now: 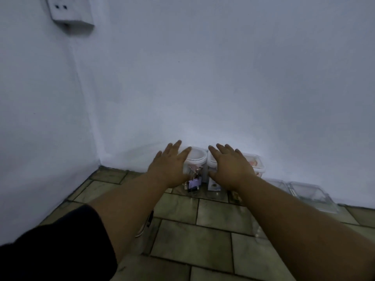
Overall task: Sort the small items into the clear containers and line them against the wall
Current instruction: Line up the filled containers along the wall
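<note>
Three clear containers stand side by side against the white wall. The left container (195,159) holds binder clips (193,182), one of them purple. The middle container (213,182) is mostly hidden behind my right hand. The right container (256,163) holds pinkish items. My left hand (170,166) hovers over the left container's near side with fingers spread, holding nothing. My right hand (229,167) is spread the same way in front of the middle and right containers; whether either hand touches a container is unclear.
Two clear lids (310,194) lie flat on the tiled floor along the wall to the right. A thin dark-and-white object (147,222) lies on the tiles under my left forearm. A wall socket (69,11) is at the top left, near the room corner.
</note>
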